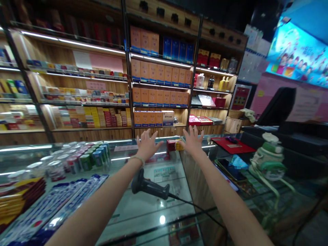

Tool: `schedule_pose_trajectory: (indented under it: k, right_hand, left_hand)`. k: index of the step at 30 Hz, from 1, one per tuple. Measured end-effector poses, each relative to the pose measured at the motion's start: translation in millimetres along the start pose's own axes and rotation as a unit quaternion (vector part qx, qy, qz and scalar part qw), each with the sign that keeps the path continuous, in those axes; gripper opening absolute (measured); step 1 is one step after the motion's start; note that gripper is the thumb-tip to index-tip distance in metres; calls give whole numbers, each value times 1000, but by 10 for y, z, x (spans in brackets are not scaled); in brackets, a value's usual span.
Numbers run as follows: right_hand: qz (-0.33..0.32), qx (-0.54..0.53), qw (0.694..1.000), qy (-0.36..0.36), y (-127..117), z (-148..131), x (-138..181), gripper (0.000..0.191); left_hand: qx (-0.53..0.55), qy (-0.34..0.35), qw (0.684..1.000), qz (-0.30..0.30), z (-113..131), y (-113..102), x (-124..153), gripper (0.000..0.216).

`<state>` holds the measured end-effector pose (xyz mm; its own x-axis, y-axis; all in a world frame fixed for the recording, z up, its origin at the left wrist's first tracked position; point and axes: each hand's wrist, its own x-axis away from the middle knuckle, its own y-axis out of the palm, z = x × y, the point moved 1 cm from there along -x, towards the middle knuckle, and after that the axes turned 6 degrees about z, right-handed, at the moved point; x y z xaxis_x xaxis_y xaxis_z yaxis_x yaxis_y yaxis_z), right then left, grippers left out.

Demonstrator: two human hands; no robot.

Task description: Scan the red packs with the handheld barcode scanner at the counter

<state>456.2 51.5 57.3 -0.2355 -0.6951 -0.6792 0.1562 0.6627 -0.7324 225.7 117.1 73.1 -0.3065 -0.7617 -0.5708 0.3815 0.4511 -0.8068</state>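
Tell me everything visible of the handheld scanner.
The scanner is dark grey, apparently plastic. It lies on the glass counter, bulky head at picture left, handle slanting right, a black cord running from the handle's end. Neither left hand nor right hand holds it; whether the left forearm touches its head is unclear.

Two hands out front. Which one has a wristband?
The left hand, open and nearer the dark scanner: it wears a thin pale band. The right hand, also open, wears none.
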Motion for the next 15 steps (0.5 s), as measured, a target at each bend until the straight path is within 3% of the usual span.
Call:
schedule_pose_trajectory:
  k: [7,15]
  right_hand:
    - [-43,-17,998,51,390,70,-178,66]
    - [-65,-30,996,47,781,220,-209,74]
  left_hand:
    - [26,-46,997,-56,355,360,-190,72]
    - [6,-84,991,-102,399,779,-310,77]
